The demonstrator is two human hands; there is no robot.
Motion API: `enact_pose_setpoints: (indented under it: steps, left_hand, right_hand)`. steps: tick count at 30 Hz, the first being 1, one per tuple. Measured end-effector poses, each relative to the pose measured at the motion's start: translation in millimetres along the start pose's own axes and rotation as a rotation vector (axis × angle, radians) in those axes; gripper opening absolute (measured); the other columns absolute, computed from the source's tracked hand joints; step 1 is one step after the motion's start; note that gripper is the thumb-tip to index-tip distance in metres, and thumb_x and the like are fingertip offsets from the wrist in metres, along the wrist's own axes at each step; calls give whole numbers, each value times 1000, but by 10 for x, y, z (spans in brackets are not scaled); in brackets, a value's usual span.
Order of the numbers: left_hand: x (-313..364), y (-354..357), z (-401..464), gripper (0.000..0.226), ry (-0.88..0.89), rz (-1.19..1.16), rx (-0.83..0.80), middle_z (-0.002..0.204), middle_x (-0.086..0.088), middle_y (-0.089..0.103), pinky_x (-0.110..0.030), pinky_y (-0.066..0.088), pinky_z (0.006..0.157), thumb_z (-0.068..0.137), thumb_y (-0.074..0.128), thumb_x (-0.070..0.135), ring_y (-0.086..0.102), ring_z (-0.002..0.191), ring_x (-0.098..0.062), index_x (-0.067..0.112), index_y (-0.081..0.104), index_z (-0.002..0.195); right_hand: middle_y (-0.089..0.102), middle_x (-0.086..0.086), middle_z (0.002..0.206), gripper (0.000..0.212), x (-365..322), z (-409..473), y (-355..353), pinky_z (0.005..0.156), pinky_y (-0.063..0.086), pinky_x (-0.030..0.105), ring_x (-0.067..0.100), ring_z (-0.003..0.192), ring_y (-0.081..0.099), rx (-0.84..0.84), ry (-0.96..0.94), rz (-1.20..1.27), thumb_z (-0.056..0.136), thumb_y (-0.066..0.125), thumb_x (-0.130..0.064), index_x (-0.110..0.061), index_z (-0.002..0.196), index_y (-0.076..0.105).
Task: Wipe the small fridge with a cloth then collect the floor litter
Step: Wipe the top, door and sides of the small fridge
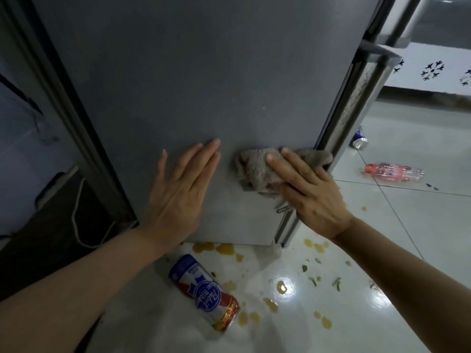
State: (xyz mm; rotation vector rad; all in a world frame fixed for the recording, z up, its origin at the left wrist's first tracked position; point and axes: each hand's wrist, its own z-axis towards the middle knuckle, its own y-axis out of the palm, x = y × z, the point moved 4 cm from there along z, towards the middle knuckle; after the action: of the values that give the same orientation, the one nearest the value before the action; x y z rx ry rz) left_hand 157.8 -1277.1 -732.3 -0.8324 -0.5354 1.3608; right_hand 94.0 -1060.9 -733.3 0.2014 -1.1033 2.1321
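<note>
Against smooth grey fridge (178, 72) | left hand (178, 189) flat, fingers straight | right hand (311, 189) flat, pressing fluffy cloth (252, 171)

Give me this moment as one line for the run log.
phase: wiping fridge | right hand: presses cloth on fridge side | left hand: flat on fridge, bare | litter: can, bottle on floor, uncollected

The person is pressing a flat left hand (178, 189) against the grey side of the small fridge (178, 72). The right hand (311, 189), fingers straight, is pressing a crumpled cloth (254, 171) against it near the door edge. A beer can (204, 291) is lying on the tiled floor (407, 238) below among yellowish spills (281, 286). A plastic bottle (395, 171) and a second can (359, 140) are lying further right.
</note>
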Motion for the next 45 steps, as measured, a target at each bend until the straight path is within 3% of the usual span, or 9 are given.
enact_pose_setpoints:
  steps: [5, 12, 20, 24, 28, 32, 36, 42, 45]
  left_hand:
    - [-287, -38, -83, 72, -16, 23, 36, 154, -4, 22, -58, 19, 105, 77, 50, -2, 25, 138, -21, 9, 28, 144]
    - [-356, 4, -182, 71, -5, -28, 3, 156, 3, 15, -55, 16, 108, 78, 43, 1, 20, 141, -16, 14, 24, 146]
    - [-662, -113, -234, 67, -141, -67, 15, 155, 1, 20, -54, 16, 108, 76, 41, 9, 23, 138, -20, 13, 31, 143]
    - [-787, -86, -387, 68, -156, -53, 3, 155, -3, 21, -55, 20, 106, 78, 45, 5, 24, 139, -21, 12, 31, 145]
    - [-830, -48, -502, 74, -193, -59, -49, 155, -3, 21, -58, 25, 104, 74, 54, 2, 26, 139, -23, 12, 32, 144]
    - [-961, -58, -559, 80, -321, -138, -41, 156, -3, 13, -58, 22, 107, 70, 51, 5, 19, 140, -26, 11, 26, 145]
    - [-1020, -44, -587, 82, -348, -212, -16, 156, -4, 14, -54, 24, 109, 68, 55, 3, 20, 140, -24, 10, 25, 145]
    - [-1051, 7, -691, 81, -293, -401, 12, 155, -10, 9, -36, 31, 111, 72, 60, -9, 21, 142, -22, 0, 24, 144]
    - [-1055, 8, -709, 83, -293, -529, 50, 156, -8, 6, -29, 37, 108, 74, 58, -14, 17, 143, -17, 0, 19, 146]
  right_hand:
    - [31, 7, 149, 36, -218, 291, 113, 115, 18, 36, 26, 145, 15, 201, 170, 40, 95, 45, -3, -5, 130, 49]
    - [43, 1, 143, 40, -664, 261, 363, 101, 46, 42, 30, 132, 38, -167, -158, -2, 92, 45, -12, -10, 132, 47]
    - [33, 6, 150, 35, -517, 981, 128, 111, 26, 34, 26, 143, 21, 177, 70, 86, 101, 35, -7, -6, 134, 45]
    - [36, -2, 148, 39, -878, 686, 483, 106, 40, 43, 22, 144, 10, -60, -103, 70, 96, 36, -10, -16, 132, 51]
    - [29, -2, 146, 39, -1079, 628, 589, 106, 27, 49, 29, 144, 6, -289, -345, -93, 80, 51, -14, -23, 115, 66]
    - [31, 1, 150, 36, -919, 1084, 340, 110, 31, 41, 27, 140, 23, -63, -162, 14, 101, 32, -8, -11, 125, 58]
    - [34, 6, 148, 32, -933, 1368, 327, 113, 23, 36, 25, 143, 21, 135, 5, 116, 101, 36, -8, -4, 129, 51]
    - [36, -1, 144, 39, -1368, 944, 688, 92, 50, 38, 24, 134, 34, -167, -280, 39, 91, 38, -11, -13, 122, 62]
    - [34, 0, 146, 40, -1331, 1036, 648, 93, 45, 39, 25, 134, 33, -205, -295, 18, 91, 36, -11, -11, 122, 61]
